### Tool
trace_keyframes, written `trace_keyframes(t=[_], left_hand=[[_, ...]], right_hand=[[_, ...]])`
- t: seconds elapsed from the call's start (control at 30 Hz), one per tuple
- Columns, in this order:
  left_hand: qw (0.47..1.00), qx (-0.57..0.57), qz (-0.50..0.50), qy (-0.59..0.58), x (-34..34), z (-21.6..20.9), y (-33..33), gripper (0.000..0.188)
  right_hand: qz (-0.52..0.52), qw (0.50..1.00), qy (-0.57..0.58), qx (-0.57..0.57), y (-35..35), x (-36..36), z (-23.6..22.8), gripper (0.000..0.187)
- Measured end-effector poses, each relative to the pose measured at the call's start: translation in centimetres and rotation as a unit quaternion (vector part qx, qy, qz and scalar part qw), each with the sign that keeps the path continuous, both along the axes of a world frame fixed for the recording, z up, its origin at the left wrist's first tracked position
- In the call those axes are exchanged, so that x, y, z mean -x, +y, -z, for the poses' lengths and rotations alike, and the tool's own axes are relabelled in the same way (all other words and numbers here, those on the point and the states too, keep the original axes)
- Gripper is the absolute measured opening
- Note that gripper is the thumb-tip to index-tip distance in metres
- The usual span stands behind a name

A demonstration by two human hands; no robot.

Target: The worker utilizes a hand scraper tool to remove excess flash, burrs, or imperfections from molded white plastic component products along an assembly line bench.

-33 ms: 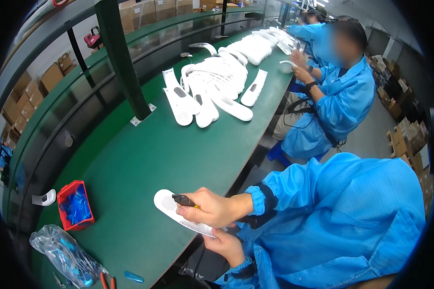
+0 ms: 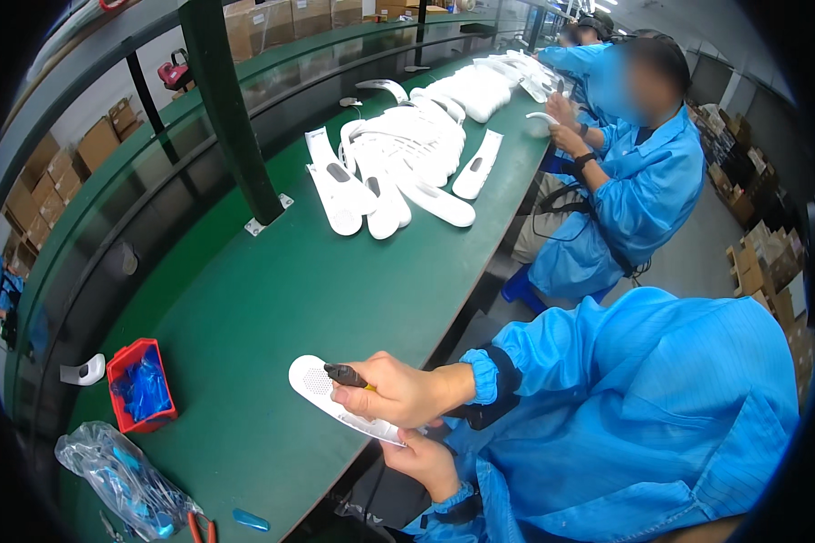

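Left fingers (image 2: 415, 441) are holding a white cover (image 2: 310, 378), right fingers (image 2: 371, 372) a dark tool (image 2: 342, 375) over it; tool slippage risks scratches.

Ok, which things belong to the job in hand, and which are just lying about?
Job:
Long white perforated plastic part, in the left hand
Black-and-yellow handheld tool, in the right hand
Perhaps the similar heaped white plastic parts

Apparently lying about:
Red plastic bin with blue pieces
Crinkled clear plastic bag
Orange-handled tool
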State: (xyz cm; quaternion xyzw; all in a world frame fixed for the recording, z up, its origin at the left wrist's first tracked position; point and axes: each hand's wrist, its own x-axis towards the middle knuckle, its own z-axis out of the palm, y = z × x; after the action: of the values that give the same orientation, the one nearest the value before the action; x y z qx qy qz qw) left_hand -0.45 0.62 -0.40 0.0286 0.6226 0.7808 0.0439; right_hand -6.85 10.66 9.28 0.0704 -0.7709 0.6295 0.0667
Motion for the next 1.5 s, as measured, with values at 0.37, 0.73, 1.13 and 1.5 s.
trace_keyframes(t=[0.37, 0.73, 1.13, 1.5], left_hand=[[0.999, 0.034, -0.02, -0.004, 0.1, 0.5, 0.3, 0.04], [0.994, -0.06, 0.065, -0.071, 0.2, 0.6, -0.7, 0.038], [0.995, -0.073, 0.034, -0.052, -0.2, 1.7, -0.1, 0.04], [0.993, -0.092, 0.034, -0.066, -0.2, 0.5, -0.1, 0.036]], right_hand=[[-0.013, 0.999, 0.042, -0.016, -0.1, -0.2, 0.3, 0.028], [0.03, 0.988, -0.009, 0.151, 0.7, 0.4, 0.7, 0.036], [0.068, 0.994, -0.025, 0.087, -2.2, 0.0, 0.7, 0.03], [0.055, 0.987, -0.059, 0.142, -2.0, -0.6, 0.5, 0.031]])
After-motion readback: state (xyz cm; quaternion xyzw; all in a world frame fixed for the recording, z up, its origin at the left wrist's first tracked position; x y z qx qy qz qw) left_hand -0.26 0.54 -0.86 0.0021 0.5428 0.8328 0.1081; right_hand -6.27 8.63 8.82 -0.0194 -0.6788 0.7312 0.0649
